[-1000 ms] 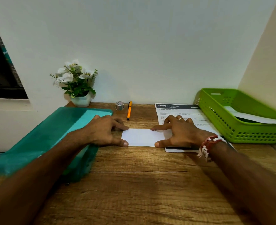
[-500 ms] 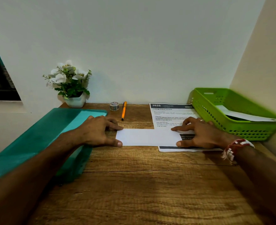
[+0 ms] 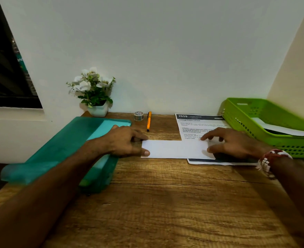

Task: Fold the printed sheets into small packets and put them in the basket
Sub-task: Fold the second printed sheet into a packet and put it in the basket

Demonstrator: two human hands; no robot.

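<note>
A white folded sheet (image 3: 174, 149) lies as a long strip on the wooden desk (image 3: 165, 203). My left hand (image 3: 124, 141) presses its left end flat with thumb and forefinger. My right hand (image 3: 231, 143) rests on its right end, fingers spread, thumb on the paper. Under that end lies a printed sheet (image 3: 197, 125) headed 2659. A green basket (image 3: 265, 122) stands at the far right with a white folded paper (image 3: 281, 129) inside.
A teal plastic box (image 3: 62, 149) sits at the left under my left forearm. At the back wall stand a small flower pot (image 3: 97, 110), a tape roll (image 3: 138, 115) and an orange pen (image 3: 149, 120). Walls close the back and right side.
My right hand slid right along the folded sheet, from its middle to its right end. The left hand stayed on the left end.
</note>
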